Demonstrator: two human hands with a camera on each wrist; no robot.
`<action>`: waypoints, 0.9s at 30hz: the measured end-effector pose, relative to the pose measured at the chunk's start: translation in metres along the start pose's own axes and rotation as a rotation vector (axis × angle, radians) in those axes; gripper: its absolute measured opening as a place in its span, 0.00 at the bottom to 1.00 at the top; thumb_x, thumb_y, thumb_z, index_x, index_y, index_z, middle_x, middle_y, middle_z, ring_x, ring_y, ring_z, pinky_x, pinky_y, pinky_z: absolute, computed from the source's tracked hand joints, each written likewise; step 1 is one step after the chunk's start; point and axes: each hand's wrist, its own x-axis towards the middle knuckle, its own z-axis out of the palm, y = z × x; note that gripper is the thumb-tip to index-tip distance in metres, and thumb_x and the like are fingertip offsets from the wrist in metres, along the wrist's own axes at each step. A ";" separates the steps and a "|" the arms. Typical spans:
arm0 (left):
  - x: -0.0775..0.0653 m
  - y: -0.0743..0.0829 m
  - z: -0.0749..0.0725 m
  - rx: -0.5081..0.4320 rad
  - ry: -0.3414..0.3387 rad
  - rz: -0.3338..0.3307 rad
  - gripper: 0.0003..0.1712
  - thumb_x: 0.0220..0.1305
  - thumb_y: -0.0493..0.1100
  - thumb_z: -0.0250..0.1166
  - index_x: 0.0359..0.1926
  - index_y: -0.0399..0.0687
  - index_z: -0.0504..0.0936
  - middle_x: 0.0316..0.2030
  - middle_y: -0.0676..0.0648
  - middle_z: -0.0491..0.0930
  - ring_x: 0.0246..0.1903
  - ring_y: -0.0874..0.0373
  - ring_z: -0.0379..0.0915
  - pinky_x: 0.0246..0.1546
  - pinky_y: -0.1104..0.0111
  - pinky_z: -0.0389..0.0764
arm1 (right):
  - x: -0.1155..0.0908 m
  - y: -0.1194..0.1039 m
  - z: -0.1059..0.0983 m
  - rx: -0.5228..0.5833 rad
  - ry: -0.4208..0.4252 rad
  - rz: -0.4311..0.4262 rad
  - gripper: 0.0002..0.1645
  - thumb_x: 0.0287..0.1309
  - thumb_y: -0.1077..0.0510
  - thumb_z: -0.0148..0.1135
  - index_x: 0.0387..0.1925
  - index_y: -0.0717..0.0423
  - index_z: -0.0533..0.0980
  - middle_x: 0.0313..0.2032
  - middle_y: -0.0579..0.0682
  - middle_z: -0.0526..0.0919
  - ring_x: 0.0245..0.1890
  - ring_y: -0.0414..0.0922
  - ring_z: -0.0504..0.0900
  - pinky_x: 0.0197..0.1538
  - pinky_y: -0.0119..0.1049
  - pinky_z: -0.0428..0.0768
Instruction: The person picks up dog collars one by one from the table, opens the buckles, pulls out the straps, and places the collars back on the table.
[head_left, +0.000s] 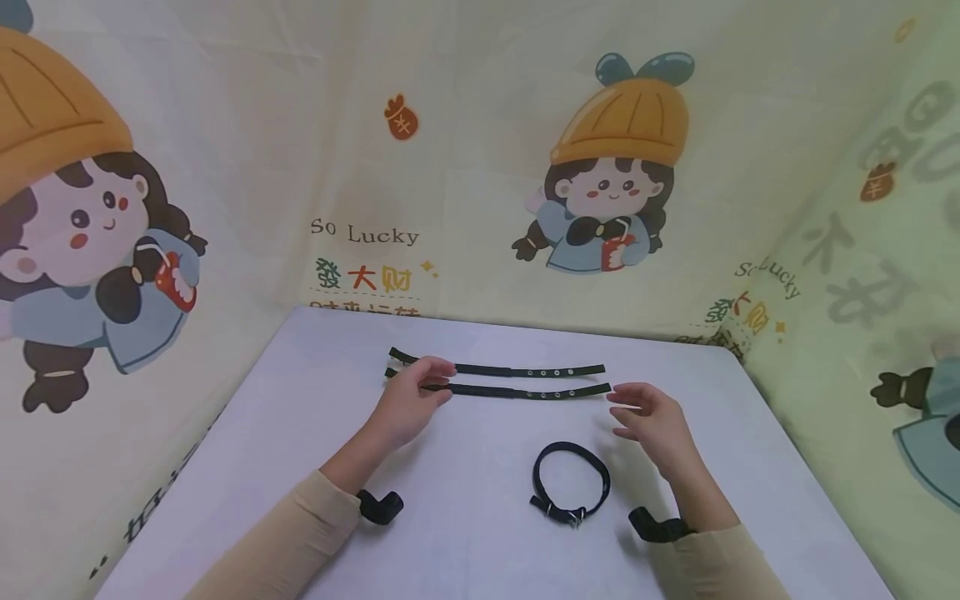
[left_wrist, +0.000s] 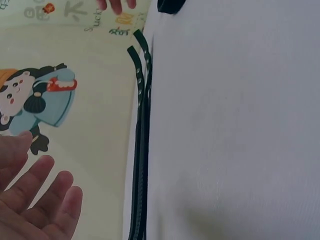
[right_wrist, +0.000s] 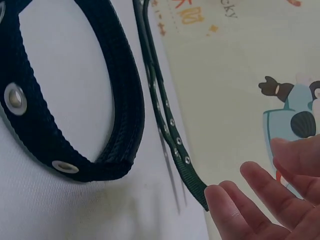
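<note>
Two dark green collars, a far one (head_left: 555,372) and a near one (head_left: 483,391), lie stretched out side by side on the white table. Eyelets line their right halves. My left hand (head_left: 405,408) is over their left ends and partly covers them; its fingers look loosely bent in the left wrist view, with nothing between them. By the right tip of the near collar is my right hand (head_left: 654,425), fingers relaxed and holding nothing; whether it touches the tip I cannot tell. Closer to me lies a buckled dark collar (right_wrist: 125,95) in a loop, its buckle towards me.
The white table (head_left: 465,500) is bordered by a cream cloth (head_left: 465,167) printed with cartoon figures and lettering, at the back and both sides. Black bands with camera mounts sit on the left wrist (head_left: 381,507) and the right wrist (head_left: 656,527).
</note>
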 end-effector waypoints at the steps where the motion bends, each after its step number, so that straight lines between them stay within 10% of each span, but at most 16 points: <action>1: -0.002 0.002 0.003 0.003 -0.006 0.006 0.22 0.73 0.38 0.71 0.63 0.59 0.81 0.61 0.52 0.85 0.62 0.52 0.81 0.65 0.52 0.83 | -0.001 0.000 0.000 -0.007 -0.005 -0.004 0.26 0.76 0.63 0.63 0.71 0.62 0.72 0.67 0.66 0.81 0.62 0.57 0.86 0.50 0.38 0.91; 15: -0.015 0.011 0.032 0.055 -0.149 0.196 0.26 0.67 0.40 0.76 0.63 0.60 0.81 0.57 0.55 0.88 0.62 0.57 0.81 0.62 0.55 0.83 | -0.020 -0.005 0.006 -0.115 -0.113 -0.103 0.25 0.72 0.66 0.66 0.68 0.61 0.75 0.64 0.65 0.83 0.61 0.61 0.86 0.51 0.38 0.90; 27: -0.021 0.017 0.055 0.083 -0.308 0.213 0.27 0.68 0.40 0.76 0.64 0.62 0.81 0.60 0.56 0.86 0.65 0.52 0.80 0.65 0.55 0.81 | -0.032 -0.007 0.011 -0.267 -0.172 -0.153 0.23 0.67 0.65 0.71 0.62 0.58 0.79 0.57 0.56 0.89 0.59 0.55 0.88 0.56 0.47 0.88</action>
